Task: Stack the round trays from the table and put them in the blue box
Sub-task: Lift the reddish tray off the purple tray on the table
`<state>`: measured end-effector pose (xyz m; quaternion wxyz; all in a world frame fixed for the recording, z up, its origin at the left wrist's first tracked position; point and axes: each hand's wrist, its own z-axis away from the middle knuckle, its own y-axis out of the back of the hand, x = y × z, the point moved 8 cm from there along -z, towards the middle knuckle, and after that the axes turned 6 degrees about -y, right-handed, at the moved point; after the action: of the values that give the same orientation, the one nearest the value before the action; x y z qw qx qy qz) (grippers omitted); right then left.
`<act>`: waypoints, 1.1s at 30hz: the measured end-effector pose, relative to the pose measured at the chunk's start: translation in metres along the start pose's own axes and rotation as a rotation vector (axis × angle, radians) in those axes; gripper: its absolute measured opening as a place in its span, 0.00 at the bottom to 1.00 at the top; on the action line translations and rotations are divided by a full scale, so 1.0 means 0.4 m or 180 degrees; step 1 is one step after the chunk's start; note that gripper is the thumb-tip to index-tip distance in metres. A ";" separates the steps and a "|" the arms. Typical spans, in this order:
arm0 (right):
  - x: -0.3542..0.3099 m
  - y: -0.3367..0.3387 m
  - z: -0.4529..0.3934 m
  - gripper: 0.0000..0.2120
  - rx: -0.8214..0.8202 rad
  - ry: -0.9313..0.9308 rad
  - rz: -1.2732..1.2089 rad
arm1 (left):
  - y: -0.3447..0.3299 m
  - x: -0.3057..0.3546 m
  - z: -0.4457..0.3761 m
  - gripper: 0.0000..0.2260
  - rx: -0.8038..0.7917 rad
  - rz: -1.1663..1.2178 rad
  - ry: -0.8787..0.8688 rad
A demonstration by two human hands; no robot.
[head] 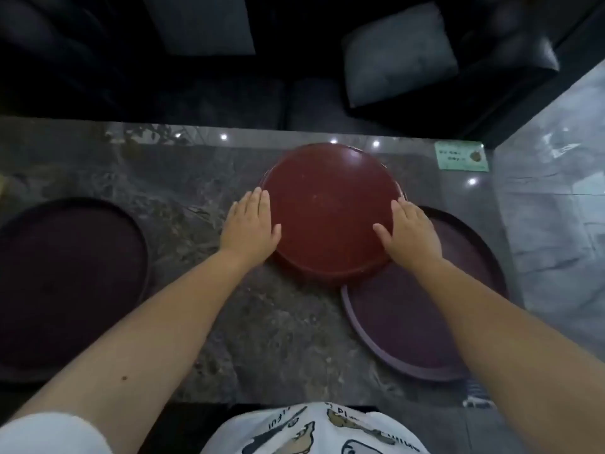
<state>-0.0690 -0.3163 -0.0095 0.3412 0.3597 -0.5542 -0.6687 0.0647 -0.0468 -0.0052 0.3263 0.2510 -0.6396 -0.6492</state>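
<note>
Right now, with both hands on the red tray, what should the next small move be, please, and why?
Probably grip the red tray by its rim and lift straight up: the left hand and right hand lie flat against its opposite sides, fingers straight, and its near edge overlaps the purple tray, so sliding could snag.

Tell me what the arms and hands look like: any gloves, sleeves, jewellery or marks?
Both the left hand and the right hand are bare: no gloves, rings, watch or bands show. The forearms are bare too. A white short sleeve covers the left upper arm; the right sleeve is out of view. The white shirt carries cartoon prints.
</note>
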 end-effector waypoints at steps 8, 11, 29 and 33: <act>0.083 -0.040 -0.068 0.30 0.0152 -0.0850 -0.0308 | -0.067 -0.083 -0.102 0.27 -0.0435 0.0321 0.0868; 0.147 -0.063 -0.077 0.31 0.0037 -0.1400 -0.0459 | -0.094 -0.115 -0.127 0.22 -0.0562 0.0485 0.1173; 0.128 0.084 -0.179 0.21 0.0104 -0.1303 -0.2464 | -0.035 -0.266 -0.159 0.13 0.0327 0.3565 0.1745; 0.060 0.197 -0.214 0.16 0.0263 -0.1226 -0.4298 | 0.108 -0.306 -0.139 0.12 0.1053 0.4534 0.1566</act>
<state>-0.0031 -0.3916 0.0550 -0.2667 0.5130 -0.2852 -0.7644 0.1915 0.0087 0.0235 0.7565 -0.0387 -0.6446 -0.1040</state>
